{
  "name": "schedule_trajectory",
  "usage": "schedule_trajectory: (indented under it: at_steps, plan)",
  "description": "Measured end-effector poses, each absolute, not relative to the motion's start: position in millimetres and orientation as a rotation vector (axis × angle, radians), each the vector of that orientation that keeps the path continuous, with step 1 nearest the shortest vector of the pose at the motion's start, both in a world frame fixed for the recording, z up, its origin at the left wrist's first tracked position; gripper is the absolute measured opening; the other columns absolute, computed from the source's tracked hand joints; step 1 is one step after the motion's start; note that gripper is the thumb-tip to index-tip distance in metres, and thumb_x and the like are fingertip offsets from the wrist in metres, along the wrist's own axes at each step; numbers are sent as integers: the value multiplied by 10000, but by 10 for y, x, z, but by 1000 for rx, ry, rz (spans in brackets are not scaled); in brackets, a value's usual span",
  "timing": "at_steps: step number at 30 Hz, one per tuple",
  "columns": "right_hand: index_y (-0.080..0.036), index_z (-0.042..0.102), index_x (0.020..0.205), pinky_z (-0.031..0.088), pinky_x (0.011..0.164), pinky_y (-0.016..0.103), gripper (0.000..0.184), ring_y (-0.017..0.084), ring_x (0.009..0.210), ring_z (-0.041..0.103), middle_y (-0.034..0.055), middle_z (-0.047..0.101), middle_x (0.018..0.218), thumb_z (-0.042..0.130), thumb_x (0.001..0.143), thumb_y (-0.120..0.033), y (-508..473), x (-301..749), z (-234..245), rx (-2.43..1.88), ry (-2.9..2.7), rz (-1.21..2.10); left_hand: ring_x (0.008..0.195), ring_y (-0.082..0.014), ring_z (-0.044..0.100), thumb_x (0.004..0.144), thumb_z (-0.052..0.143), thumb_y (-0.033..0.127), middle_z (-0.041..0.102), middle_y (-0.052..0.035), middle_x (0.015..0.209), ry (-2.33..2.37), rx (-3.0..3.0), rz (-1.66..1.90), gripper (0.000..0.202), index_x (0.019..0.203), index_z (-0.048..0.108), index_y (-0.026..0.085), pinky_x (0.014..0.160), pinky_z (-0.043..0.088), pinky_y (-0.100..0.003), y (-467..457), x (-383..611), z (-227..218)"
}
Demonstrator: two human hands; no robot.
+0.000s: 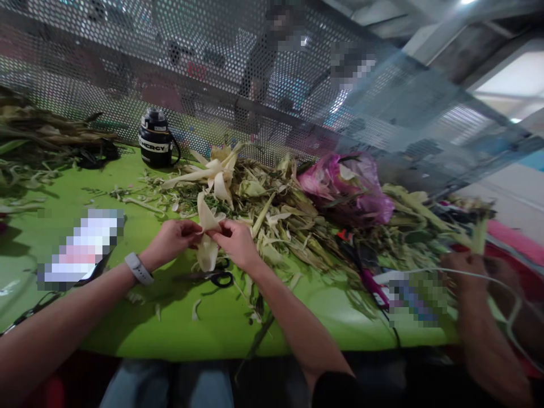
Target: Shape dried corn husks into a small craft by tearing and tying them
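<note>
Between my fingertips, above the near part of the green table (161,334), is a pale corn husk piece (207,256), its strips pointing up and down. My left hand (172,242) pinches it from the left, a pale band on the wrist. From the other side my right hand (237,241) grips its middle, fingers closed. Black-handled scissors (221,279) lie just below the husk piece, partly covered by it. Behind my hands, a flower-like bunch of husk strips (219,173) rests on a heap of loose corn husks (293,226).
A phone (85,246) lies at left. Near the perforated metal screen (204,68) stands a black bottle (155,141). A pink plastic bag (348,190) sits on the husks. At right, a co-worker's hand (465,272) holds husk; a cable runs nearby. More husks are piled far left.
</note>
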State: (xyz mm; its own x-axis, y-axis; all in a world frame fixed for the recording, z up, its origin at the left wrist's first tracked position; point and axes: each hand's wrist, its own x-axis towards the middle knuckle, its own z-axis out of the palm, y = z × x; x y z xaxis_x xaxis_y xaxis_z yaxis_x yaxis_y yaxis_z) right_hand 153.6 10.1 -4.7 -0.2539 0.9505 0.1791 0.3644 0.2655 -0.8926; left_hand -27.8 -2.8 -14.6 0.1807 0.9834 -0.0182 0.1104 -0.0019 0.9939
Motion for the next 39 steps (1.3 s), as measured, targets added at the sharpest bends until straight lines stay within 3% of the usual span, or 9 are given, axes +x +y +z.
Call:
schedule_trajectory:
  at_steps: [9, 14, 20, 24, 27, 32, 34, 37, 39]
  plan:
    - [-157, 641, 736, 398, 585, 247, 204, 129, 624, 496, 10, 585, 674, 632, 796, -351, 65, 1501, -62, -1187, -1822, 805, 638, -162, 659, 712, 703, 359, 731, -68, 785, 1222, 1448, 1056, 266, 833, 689, 123, 633, 554, -293, -21, -279, -159]
    - [-173, 574, 635, 375, 591, 241, 269, 115, 625, 458, -2, 521, 664, 627, 821, -359, -40, 1444, -44, -1138, -1855, 616, 591, -161, 626, 734, 641, 301, 687, -34, 656, 1362, 1674, 1058, 166, 782, 667, 145, 569, 486, -260, -42, -292, -203]
    - [-175, 617, 680, 387, 480, 225, 318, 100, 519, 452, -30, 521, 580, 708, 738, -474, 64, 1506, -6, -1134, -1615, 1022, 624, -153, 609, 734, 660, 467, 692, -40, 722, 1277, 1473, 1113, 335, 807, 681, 141, 589, 484, -262, 82, -368, -231]
    - [-183, 631, 717, 360, 427, 202, 324, 70, 460, 432, -50, 536, 574, 764, 683, -477, 102, 1613, 122, -1052, -1416, 1051, 588, -145, 575, 715, 662, 436, 717, -57, 739, 1438, 1440, 1178, 339, 865, 700, 135, 554, 422, -249, 230, -523, -248]
    - [-199, 620, 730, 309, 398, 198, 325, 53, 421, 399, -62, 545, 574, 780, 654, -472, 126, 1781, 292, -942, -1166, 980, 588, -164, 565, 740, 605, 386, 705, -56, 689, 1705, 1607, 1054, 296, 863, 717, 141, 545, 381, -255, 312, -664, -241]
    - [-212, 659, 801, 361, 455, 203, 352, 61, 470, 461, -66, 543, 573, 786, 630, -494, 191, 1975, 436, -834, -967, 1041, 526, -165, 494, 747, 553, 417, 584, -31, 561, 1765, 1766, 637, 307, 689, 677, 142, 505, 332, -274, 351, -805, -192]
    - [-186, 663, 765, 312, 410, 197, 364, 49, 430, 420, -66, 535, 539, 824, 589, -462, 192, 1924, 381, -944, -1079, 1255, 615, -191, 550, 726, 578, 415, 634, -50, 686, 1743, 1823, 695, 312, 793, 691, 132, 564, 398, -289, 317, -792, -141]
    - [-153, 658, 739, 301, 389, 187, 378, 57, 440, 456, -49, 558, 528, 850, 553, -419, 170, 1764, 248, -1087, -1318, 1513, 908, -239, 601, 750, 592, 392, 657, -104, 1029, 1778, 1854, 1233, 411, 1064, 654, 134, 781, 473, -339, 192, -684, -19]
    - [-152, 644, 738, 321, 387, 186, 392, 63, 454, 476, -47, 564, 543, 832, 565, -448, 154, 1668, 174, -1099, -1387, 1528, 956, -228, 601, 852, 518, 408, 656, -101, 1021, 1605, 1790, 1428, 332, 997, 654, 143, 816, 479, -334, 84, -578, 58]
